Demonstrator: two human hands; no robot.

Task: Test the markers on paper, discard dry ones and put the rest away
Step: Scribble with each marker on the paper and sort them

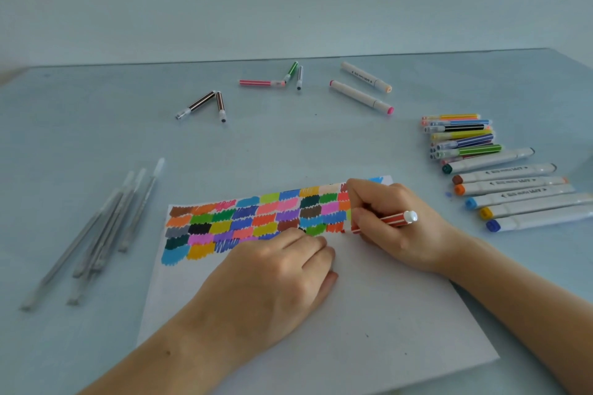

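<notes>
A white sheet of paper (pixel 369 314) lies in front of me, its upper band filled with several rows of coloured scribble patches (pixel 256 218). My right hand (pixel 394 228) is shut on a red striped marker (pixel 390 220), with the tip down on the paper at the right end of the patches. My left hand (pixel 272 279) rests on the sheet with its fingers curled and holds nothing that I can see. At the right lies a pile of thin striped markers (pixel 462 138). Below it sits a row of thick white markers (pixel 513 196).
Several grey pens (pixel 102 228) lie on the left of the blue table (pixel 288 144). Farther back lie two brown markers (pixel 208 104), a pink, a green and a grey thin marker (pixel 276 80), and two thick white markers (pixel 362 90).
</notes>
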